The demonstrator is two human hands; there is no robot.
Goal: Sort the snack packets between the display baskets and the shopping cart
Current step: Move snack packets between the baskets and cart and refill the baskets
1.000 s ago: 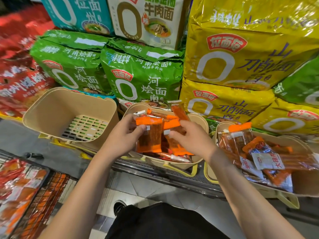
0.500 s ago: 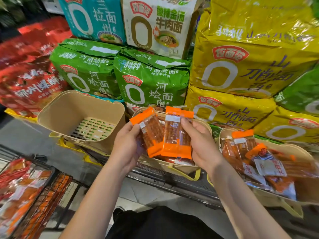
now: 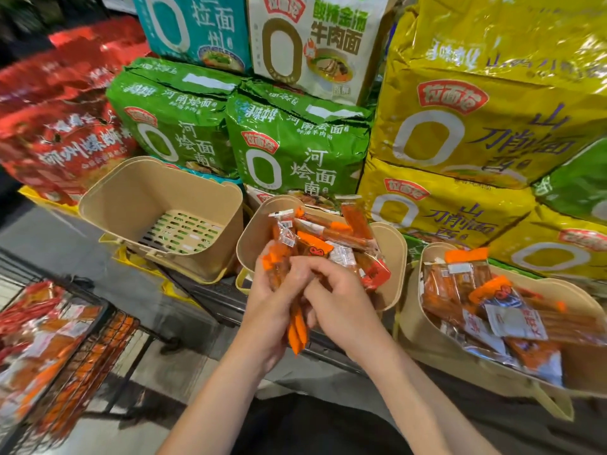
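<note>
Left hand (image 3: 267, 310) grip clasping orange snack packets (image 3: 297, 330), right hand (image 3: 335, 297) grip pinching them, over middle basket (image 3: 253, 244) of three, left basket (image 3: 138, 192) bare, right basket (image 3: 427, 336) filled, shopping cart (image 3: 108, 326) lower left, noodle bags (image 3: 295, 149) behind

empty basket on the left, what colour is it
Beige, with a paler slotted grid floor; the empty basket shows in the head view, the only one.
</note>
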